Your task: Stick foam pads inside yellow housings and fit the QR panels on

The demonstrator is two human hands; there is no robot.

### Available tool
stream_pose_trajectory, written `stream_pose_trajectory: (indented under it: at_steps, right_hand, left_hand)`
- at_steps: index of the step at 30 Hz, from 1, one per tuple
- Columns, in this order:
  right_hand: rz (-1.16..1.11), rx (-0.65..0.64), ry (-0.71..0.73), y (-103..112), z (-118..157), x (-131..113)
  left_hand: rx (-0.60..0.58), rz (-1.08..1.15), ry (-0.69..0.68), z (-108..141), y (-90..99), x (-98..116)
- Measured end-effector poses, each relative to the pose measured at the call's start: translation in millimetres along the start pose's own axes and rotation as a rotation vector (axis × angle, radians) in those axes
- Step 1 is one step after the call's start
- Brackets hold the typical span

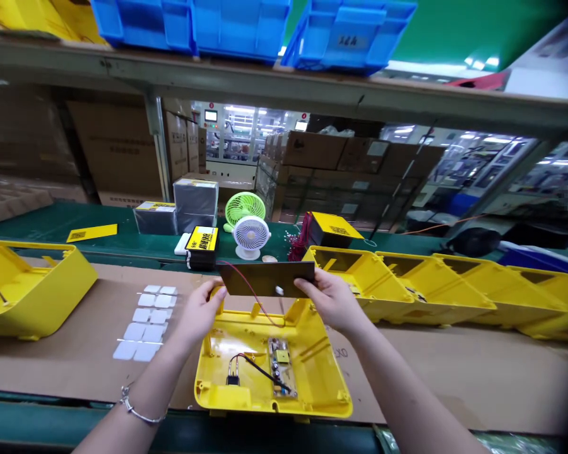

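An open yellow plastic housing (319, 362) lies in front of me, holding a circuit board (282, 369) and a small black socket (233, 379) joined by dark wires. Pinched at its right end by my right hand (331, 299), a dark rectangular panel (260, 280) is tilted above the housing's far edge. A thin red wire (246, 282) and a small white connector (279, 291) hang across the panel's face. My left hand (202, 309) is closed at the housing's far left corner, beside the panel's left end; its exact contact is partly hidden.
Another yellow housing (52, 296) sits left, and a row of yellow housings (430, 296) stands right. White pads (144, 321) lie on the cardboard (89, 340). Behind are label-topped panel stacks (202, 243), a white fan (250, 236) and a green fan (244, 207). Blue bins (350, 38) rest overhead.
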State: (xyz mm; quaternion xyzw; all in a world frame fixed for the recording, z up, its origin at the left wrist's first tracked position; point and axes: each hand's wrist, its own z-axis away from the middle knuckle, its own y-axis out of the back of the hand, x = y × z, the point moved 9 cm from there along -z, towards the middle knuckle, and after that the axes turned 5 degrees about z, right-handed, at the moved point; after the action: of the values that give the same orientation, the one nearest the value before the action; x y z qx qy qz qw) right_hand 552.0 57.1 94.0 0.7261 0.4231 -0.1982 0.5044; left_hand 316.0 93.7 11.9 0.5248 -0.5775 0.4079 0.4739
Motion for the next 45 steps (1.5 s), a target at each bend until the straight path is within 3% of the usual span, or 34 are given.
stream_pose_trajectory:
  at_steps: [5, 11, 13, 15, 17, 19, 21, 24, 26, 31, 37, 40, 45]
  right_hand:
    - [0.092, -0.026, -0.033, -11.9, -9.0, 15.1]
    - [0.541, -0.272, -0.253, -5.0, -1.5, 55.6]
    - [0.604, -0.159, -0.198, 1.5, -2.2, 43.9]
    - [0.677, 0.032, -0.023, 3.3, -3.3, 12.8]
    - [0.813, 0.105, 0.189, -14.0, -1.1, -19.9]
    - [0.953, 0.011, 0.337, -47.0, 0.9, -36.0]
    - [1.044, -0.147, 0.377, -77.7, 1.2, -33.3]
    - [1.035, -0.357, 0.367, -104.2, -0.4, -19.3]
    - [1.006, -0.407, 0.321, -104.9, -5.9, -12.8]
    - [1.053, -0.338, 0.216, -88.2, -20.5, -13.4]
    - [1.048, -0.25, 0.249, -92.3, -15.5, -38.2]
    - [1.079, -0.202, 0.175, -92.9, -15.6, -47.1]
    - [1.055, -0.352, 0.035, -109.1, -16.2, -41.2]
  left_hand:
    - [0.061, -0.065, -0.096, -5.5, 1.5, 8.4]
    - [0.066, -0.175, -0.144, -2.3, 1.3, 13.5]
    - [0.07, -0.217, -0.147, -2.5, 1.2, 13.4]
    - [0.06, -0.251, -0.161, -2.1, -0.9, 16.5]
    - [0.033, -0.271, -0.183, -1.1, -5.0, 21.9]
    - [0.002, -0.279, -0.2, -0.2, -9.0, 25.9]
    - [-0.004, -0.288, -0.201, -0.1, -9.7, 26.4]
    - [0.024, -0.307, -0.181, -1.3, -5.6, 22.0]
    - [0.041, -0.316, -0.163, -1.8, -2.9, 18.9]
    - [0.043, -0.31, -0.117, -3.0, -2.2, 14.9]
    - [-0.014, -0.301, -0.025, -12.8, 0.2, 5.8]
    - [-0.091, -0.35, 0.029, -18.1, 3.8, 2.7]
    - [-0.265, -0.433, 0.043, -23.0, 2.2, 11.9]
